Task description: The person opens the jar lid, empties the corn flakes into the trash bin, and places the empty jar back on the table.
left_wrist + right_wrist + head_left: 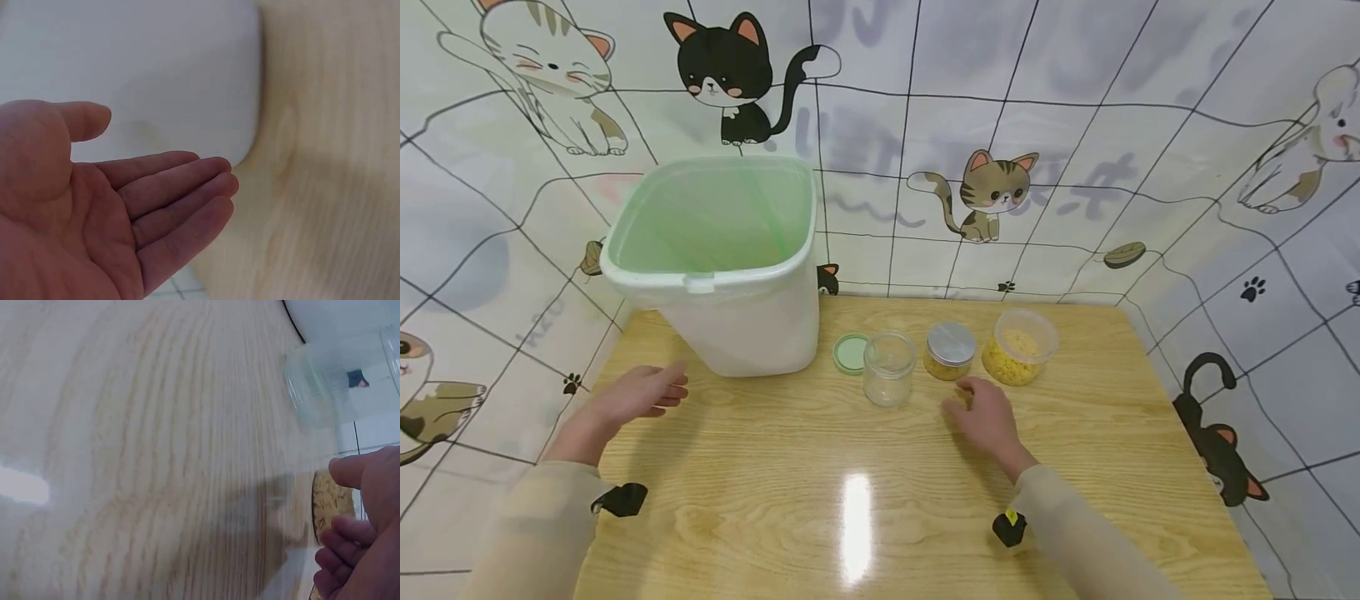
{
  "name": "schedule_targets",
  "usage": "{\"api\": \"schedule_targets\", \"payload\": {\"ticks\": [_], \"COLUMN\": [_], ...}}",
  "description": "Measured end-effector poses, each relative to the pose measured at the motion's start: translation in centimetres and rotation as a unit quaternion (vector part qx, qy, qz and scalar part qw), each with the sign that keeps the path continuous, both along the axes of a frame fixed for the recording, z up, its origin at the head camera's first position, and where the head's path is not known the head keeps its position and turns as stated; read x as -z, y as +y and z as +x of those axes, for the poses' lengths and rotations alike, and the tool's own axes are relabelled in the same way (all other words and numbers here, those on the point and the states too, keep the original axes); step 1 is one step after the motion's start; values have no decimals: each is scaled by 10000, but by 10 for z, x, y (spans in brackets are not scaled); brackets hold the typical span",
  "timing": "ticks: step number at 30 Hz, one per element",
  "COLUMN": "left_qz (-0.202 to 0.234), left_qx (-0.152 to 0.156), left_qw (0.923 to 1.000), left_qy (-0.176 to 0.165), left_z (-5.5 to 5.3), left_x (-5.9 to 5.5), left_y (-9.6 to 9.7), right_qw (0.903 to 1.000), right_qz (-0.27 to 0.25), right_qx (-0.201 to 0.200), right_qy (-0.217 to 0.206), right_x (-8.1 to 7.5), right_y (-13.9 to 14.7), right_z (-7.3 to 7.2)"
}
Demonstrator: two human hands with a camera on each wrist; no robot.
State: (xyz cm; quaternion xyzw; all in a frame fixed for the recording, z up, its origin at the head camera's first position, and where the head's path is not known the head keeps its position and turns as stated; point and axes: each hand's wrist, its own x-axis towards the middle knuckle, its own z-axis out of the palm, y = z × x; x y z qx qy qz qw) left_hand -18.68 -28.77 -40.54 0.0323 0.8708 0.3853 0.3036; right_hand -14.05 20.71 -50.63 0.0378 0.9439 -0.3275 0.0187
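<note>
- Left hand (643,392): over the table's left edge, fingers extended side by side and thumb spread away; the grip is wide and holds nothing. Its fingertips lie near the white bin, contact with which I cannot determine.
- Right hand (988,417): right of the table's middle, nearer the far edge than the near one. The fingers are slightly bent and the thumb stands apart, leaving a wide, unfilled grip just before the silver-lidded jar; from here I cannot tell whether a fingertip touches the glass.
- Silver-lidded jar (950,352): upright near the far edge, right of its middle, with yellowish contents visible through the side.
- Clear tub (1020,346): just beside that jar, toward the far right corner; open-topped and partly filled with yellow pieces.
- Clear glass jar (887,379): upright, open-mouthed, left of the silver-lidded jar and slightly nearer the near edge.
- Green-rimmed lid (850,354): flat on the wood, between the clear glass jar and the bin.
- White bin (752,321): large, upright, open at the top, occupying the far left corner.
- Table (760,508): pale wood grain, a bright reflection toward the near edge; cat-patterned covering (865,208) rises behind the far edge.
</note>
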Motion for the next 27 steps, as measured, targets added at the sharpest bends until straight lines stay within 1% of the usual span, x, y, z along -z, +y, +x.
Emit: {"api": "schedule_targets", "payload": {"ticks": [3, 6, 9, 13, 16, 21, 27], "left_qz": [-3, 114, 139, 190, 205, 98, 100], "left_qx": [175, 335, 431, 509, 501, 505, 603], "left_qw": [9998, 9994, 9988, 9976, 9973, 9971, 9963], "left_qy": [-10, 20, 182, 435, 488, 562, 611], "left_z": [6, 12, 18, 22, 24, 23, 23], "left_x": [13, 23, 31, 42, 50, 56, 57], "left_y": [20, 42, 66, 94, 113, 136, 153], "right_qw": [9998, 9993, 9987, 9978, 9971, 9970, 9963], "right_qz": [116, 148, 138, 24, -57, 4, -173], "right_qx": [150, 245, 367, 591, 709, 757, 828], "right_qy": [-108, -251, -326, -300, -257, -165, -125], "right_x": [3, 6, 8, 9, 10, 16, 17], "right_y": [7, 11, 10, 8, 7, 5, 1], "right_z": [-6, -12, -16, -21, -23, -29, -36]}}
